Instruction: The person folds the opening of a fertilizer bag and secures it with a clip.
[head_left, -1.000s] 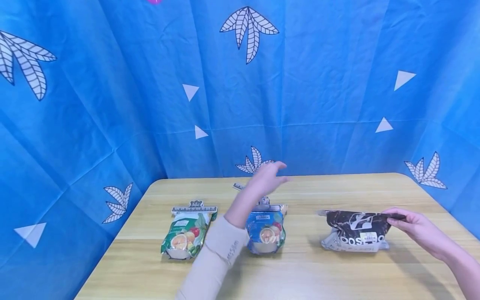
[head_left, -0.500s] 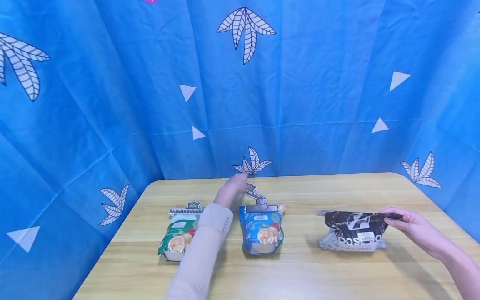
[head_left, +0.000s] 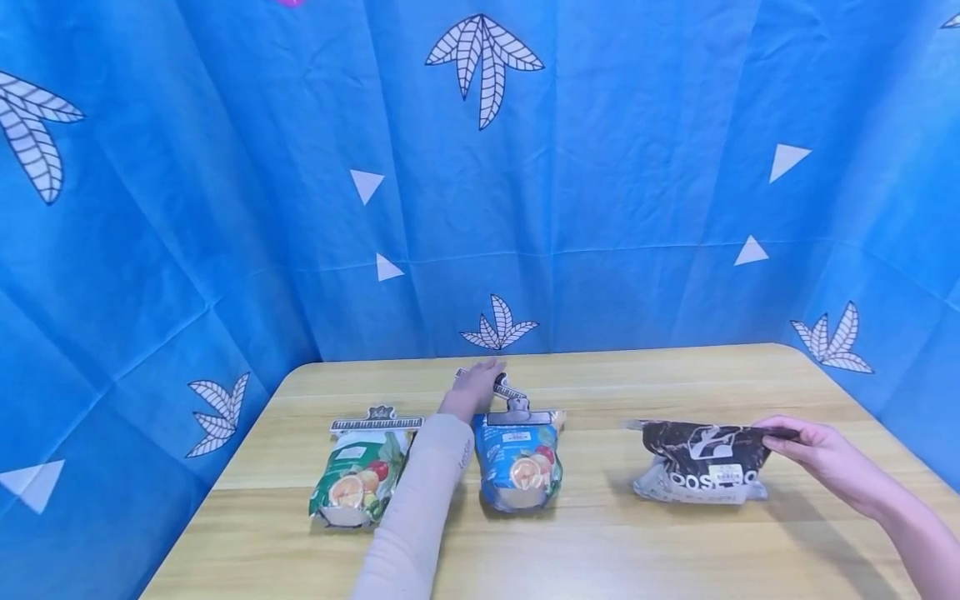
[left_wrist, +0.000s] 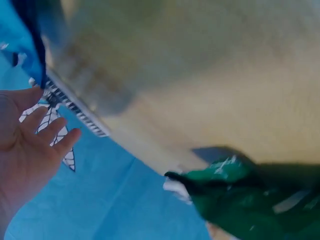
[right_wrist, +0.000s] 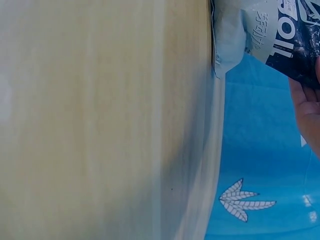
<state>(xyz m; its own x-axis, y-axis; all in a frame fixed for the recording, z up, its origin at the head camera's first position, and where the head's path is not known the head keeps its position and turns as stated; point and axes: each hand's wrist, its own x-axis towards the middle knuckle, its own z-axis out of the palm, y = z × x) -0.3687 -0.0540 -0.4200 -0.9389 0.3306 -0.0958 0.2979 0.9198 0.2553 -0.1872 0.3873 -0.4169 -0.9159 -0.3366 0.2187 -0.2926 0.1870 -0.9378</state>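
In the head view my left hand (head_left: 474, 390) reaches over a loose piano-key patterned bag clip (head_left: 510, 392) behind the blue fruit-print bag (head_left: 521, 467). The left wrist view shows its fingers (left_wrist: 50, 132) spread, the thumb close to the clip (left_wrist: 77, 107); whether they touch cannot be told. At the right, my right hand (head_left: 817, 454) pinches the folded top corner of a black and white bag (head_left: 705, 458) standing on the table. That hand (right_wrist: 308, 110) shows only partly in the right wrist view, at the bag's (right_wrist: 280, 35) dark end.
A green fruit-print bag (head_left: 360, 475) with a piano-key clip (head_left: 377, 423) across its top lies left of my left forearm. Another clip (head_left: 519, 412) closes the blue bag's top. Blue patterned cloth (head_left: 630, 167) hangs behind the wooden table (head_left: 600, 550).
My left hand has swung left and down from above the blue bag to the loose clip. My right hand keeps its pinch on the black and white bag. The head view has shifted slightly.
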